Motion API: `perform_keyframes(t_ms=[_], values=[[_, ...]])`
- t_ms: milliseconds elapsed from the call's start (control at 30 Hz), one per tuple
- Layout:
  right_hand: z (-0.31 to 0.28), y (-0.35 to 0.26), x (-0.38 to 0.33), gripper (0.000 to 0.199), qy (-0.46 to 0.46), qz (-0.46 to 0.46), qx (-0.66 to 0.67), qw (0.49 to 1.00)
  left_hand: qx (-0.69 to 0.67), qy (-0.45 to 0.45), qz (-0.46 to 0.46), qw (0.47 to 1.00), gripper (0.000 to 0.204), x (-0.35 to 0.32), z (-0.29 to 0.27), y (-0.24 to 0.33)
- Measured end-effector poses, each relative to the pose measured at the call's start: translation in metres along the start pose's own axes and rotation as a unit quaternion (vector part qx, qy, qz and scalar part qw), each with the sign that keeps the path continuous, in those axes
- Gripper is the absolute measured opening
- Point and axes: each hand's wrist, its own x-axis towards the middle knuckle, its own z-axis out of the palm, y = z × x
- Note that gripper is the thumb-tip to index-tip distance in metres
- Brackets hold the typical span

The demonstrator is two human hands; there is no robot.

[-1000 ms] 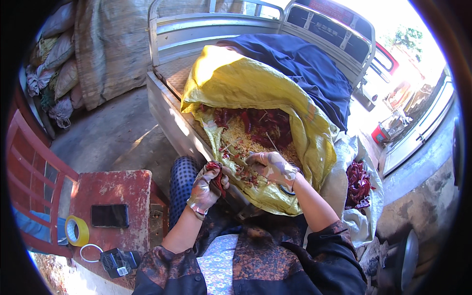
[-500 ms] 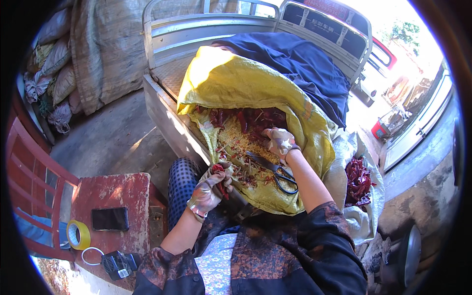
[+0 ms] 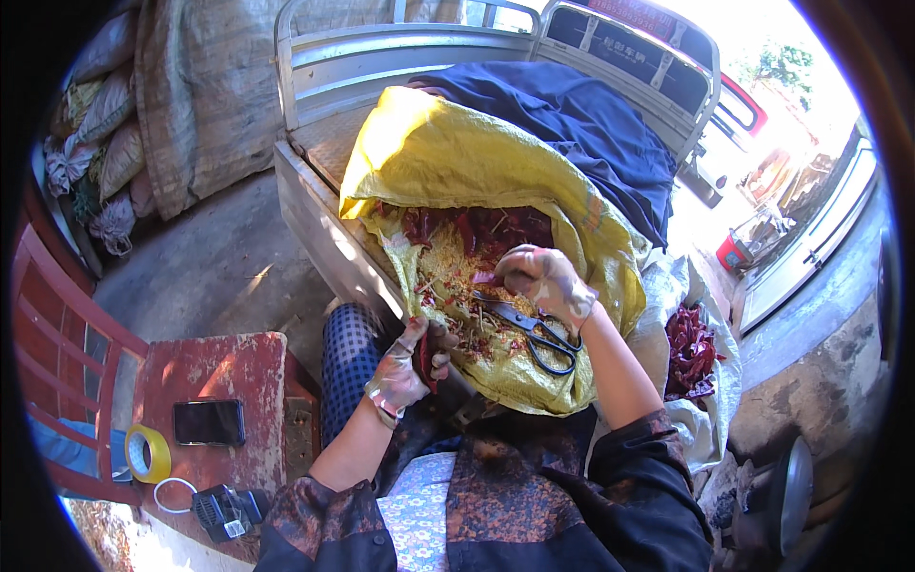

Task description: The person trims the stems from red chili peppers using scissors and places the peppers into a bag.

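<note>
An open yellow sack [image 3: 448,153] lies on a small truck bed and holds dried red chilies [image 3: 477,229] mixed with pale seeds and stems [image 3: 443,276]. My right hand [image 3: 545,281], in a stained glove, reaches into the pile with its fingertips pinched on a red chili [image 3: 482,278]. Black-handled scissors [image 3: 536,332] lie on the sack just under that wrist, not held. My gloved left hand [image 3: 402,370] rests at the sack's near edge, closed around a few red chilies [image 3: 426,351].
A worn red stool [image 3: 238,372] at my left carries a dark phone [image 3: 208,421], a yellow tape roll [image 3: 148,453] and a black charger [image 3: 224,510]. A red chair [image 3: 57,343] stands beside it. Blue cloth [image 3: 572,114] lies behind the sack; a white bag of chilies [image 3: 691,348] sits right.
My right hand has left the scissors lying on the sack and moved farther up into the chili pile. My left hand has stayed at the sack's near edge with its chilies.
</note>
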Motion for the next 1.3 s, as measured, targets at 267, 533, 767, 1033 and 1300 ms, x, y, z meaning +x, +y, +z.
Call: perform_keyframes(t_ms=[267, 533, 767, 1033, 1300], values=[[0.040, -0.034, -0.014, 0.031, -0.062, -0.129, -0.554, 0.820, -0.012, -0.060, -0.128, 0.990, 0.057, 0.017, 0.007, -0.003], [0.013, -0.035, -0.009, 0.027, 0.011, -0.136, -0.547, 0.826, 0.079, 0.078, -0.079, 0.991, 0.017, 0.043, 0.042, -0.002], [-0.005, -0.012, -0.019, 0.036, 0.177, -0.006, -0.507, 0.843, 0.117, 0.141, -0.049, 0.982, 0.015, 0.034, 0.034, -0.013], [0.065, -0.008, -0.039, 0.022, 0.218, 0.087, 0.209, 0.949, 0.099, 0.110, -0.048, 0.988, 0.023, 0.023, 0.026, -0.019], [0.087, -0.030, -0.047, 0.020, 0.218, 0.091, 0.242, 0.941, 0.213, 0.049, -0.038, 0.975, 0.028, -0.001, 0.042, -0.015]])
